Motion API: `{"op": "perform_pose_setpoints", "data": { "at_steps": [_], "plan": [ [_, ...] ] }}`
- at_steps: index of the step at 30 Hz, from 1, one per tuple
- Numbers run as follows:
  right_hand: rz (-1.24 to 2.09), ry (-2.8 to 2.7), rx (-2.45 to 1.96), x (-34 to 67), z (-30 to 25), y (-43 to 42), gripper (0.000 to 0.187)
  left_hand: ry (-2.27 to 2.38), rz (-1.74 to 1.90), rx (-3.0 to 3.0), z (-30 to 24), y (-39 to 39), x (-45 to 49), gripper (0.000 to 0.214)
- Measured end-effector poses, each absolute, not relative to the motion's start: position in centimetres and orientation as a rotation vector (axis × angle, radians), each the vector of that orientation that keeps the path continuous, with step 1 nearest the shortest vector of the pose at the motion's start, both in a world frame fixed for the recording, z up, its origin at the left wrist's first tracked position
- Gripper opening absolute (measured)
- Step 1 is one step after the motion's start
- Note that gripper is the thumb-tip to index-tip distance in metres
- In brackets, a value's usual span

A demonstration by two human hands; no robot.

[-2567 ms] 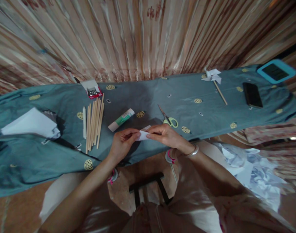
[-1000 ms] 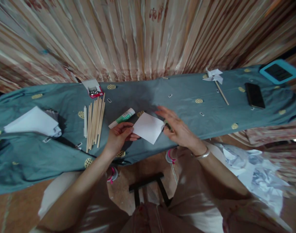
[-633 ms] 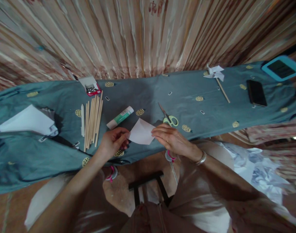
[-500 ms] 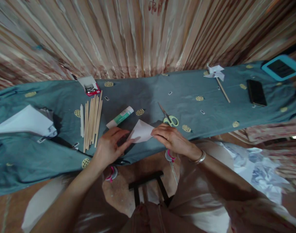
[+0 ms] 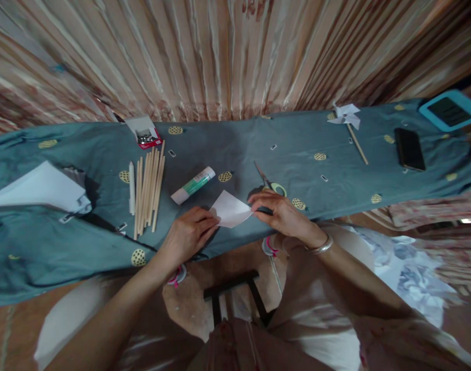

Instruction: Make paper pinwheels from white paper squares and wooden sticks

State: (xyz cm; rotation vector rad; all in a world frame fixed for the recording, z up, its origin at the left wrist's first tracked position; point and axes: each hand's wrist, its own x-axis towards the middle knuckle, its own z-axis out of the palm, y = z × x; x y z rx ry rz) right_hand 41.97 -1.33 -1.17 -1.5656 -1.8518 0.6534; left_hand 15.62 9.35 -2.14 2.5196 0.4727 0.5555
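A small white sheet of paper (image 5: 231, 210), with a crease or fold across it, is held above the near edge of the cloth-covered table. My left hand (image 5: 191, 229) pinches its left corner between thumb and fingers. At the opposite corner my right hand (image 5: 276, 210) is closed on the paper, fingertips together. Just beyond the right hand lie scissors (image 5: 277, 188) with pale green handles, partly hidden by the fingers. A green and white glue stick (image 5: 192, 185) rests beyond the left hand.
Left are wooden sticks (image 5: 148, 190), a white candle-like stick (image 5: 132, 188), an open box of small metal pieces (image 5: 147, 138) and stacked white paper (image 5: 42, 188). Right are a paper pinwheel (image 5: 347, 116), a black phone (image 5: 409, 149) and a blue-framed device (image 5: 450, 111). Crumpled paper (image 5: 417, 278) lies lower right.
The paper has shifted slightly right and turned a little between my hands. My left hand has moved right, and its fingers have drawn together at the paper's corner.
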Motion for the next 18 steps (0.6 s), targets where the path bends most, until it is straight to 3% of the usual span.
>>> {"op": "perform_pose_setpoints", "data": {
  "at_steps": [11, 18],
  "plan": [
    [0.643, -1.686, -1.614, 39.3, -1.3, 0.0, 0.015, 0.676, 0.473, 2.409, -2.9, 10.1, 16.3, 0.030],
    [0.568, -1.653, -1.782, 38.8, -2.0, 0.8, 0.013, 0.583, 0.673, 2.700, -2.2, 8.6, 16.9, 0.031]
  ]
}}
